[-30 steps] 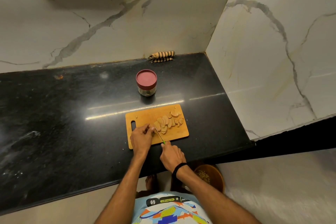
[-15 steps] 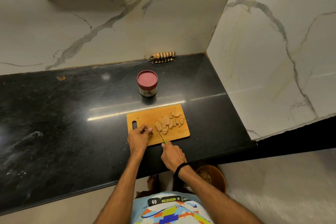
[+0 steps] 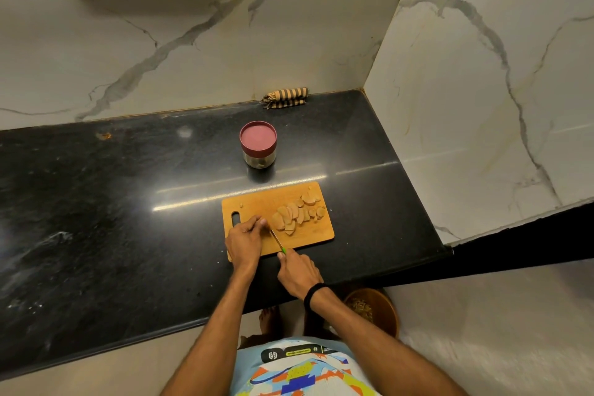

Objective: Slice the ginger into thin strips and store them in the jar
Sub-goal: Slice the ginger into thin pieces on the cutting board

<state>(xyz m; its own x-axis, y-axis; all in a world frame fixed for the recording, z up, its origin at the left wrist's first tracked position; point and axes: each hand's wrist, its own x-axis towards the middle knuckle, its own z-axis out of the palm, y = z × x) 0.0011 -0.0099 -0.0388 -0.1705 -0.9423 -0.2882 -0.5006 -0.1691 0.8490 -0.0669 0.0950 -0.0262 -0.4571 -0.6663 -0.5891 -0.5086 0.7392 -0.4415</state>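
A wooden cutting board (image 3: pixel 254 199) lies on the black counter, with several flat ginger slices (image 3: pixel 297 212) spread over its right half. My left hand (image 3: pixel 246 239) rests on the board's left part, fingertips curled down next to the slices; whether it pins a ginger piece is hidden. My right hand (image 3: pixel 297 272) grips a green-handled knife (image 3: pixel 277 239) whose blade points up-left to the left fingertips. Behind the board stands a small glass jar (image 3: pixel 258 143) with its red lid on.
A striped cloth (image 3: pixel 286 97) lies against the back wall. The black counter (image 3: pixel 112 219) stretches far to the left. A marble wall closes the right side. A brown bowl (image 3: pixel 374 309) sits on the floor below the counter edge. Switches hang on the wall.
Both hands stay at the board's left part with only small shifts; the knife blade remains beside the left fingertips. The slices have not visibly moved.
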